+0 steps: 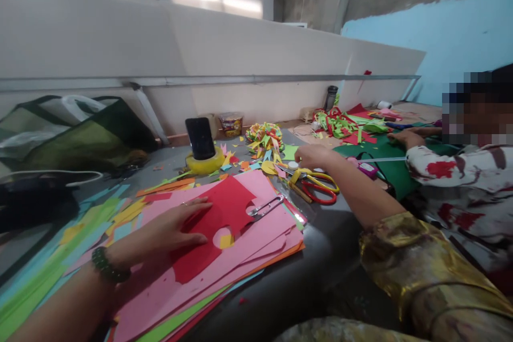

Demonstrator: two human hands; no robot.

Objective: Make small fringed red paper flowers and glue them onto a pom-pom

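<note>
My left hand [186, 227] lies with its fingers spread on a sheet of red paper [230, 200], which has round cut-outs along its edge. Under that sheet is a stack of pink paper [260, 243], with orange and green sheets showing below. Metal thread snips [267, 206] rest on the stack at the red sheet's right edge. My right hand [311, 156] is over the paper scraps beyond the stack, fingers curled down beside a small white disc [293, 164]; its fingertips are partly hidden. Just nearer to me lie scissors with red handles [320, 193] and yellow handles [331, 181].
A phone [200, 138] leans upright on a yellow tape roll [206, 163]. Behind stand a snack cup [231, 124] and a heap of paper strips [264, 136]. Coloured strips [80, 243] cover the left side. A co-worker's hand [406, 137] works at the right.
</note>
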